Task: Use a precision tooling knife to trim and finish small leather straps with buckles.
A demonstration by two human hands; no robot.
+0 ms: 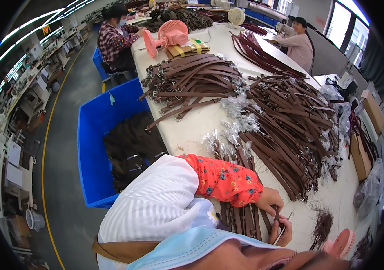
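My left hand (270, 200), in a red floral sleeve, is closed with its fingertips on a narrow brown leather strap (267, 222) at the table's near edge. Just below it, my right hand (284, 231) is also closed around a thin, pale, pointed tool (283, 233); its exact kind is too small to make out. The fingertips of both hands meet at the strap's end. More brown straps (246, 220) lie side by side under my left forearm, some with clear plastic wrapping on their buckle ends.
Large piles of buckled brown straps (192, 74) cover the white table (185, 135). A blue bin (94, 148) with dark items stands to the left. Dark loose threads (323, 225) and a pink fan (344, 243) are at right. Two people work at the far end.
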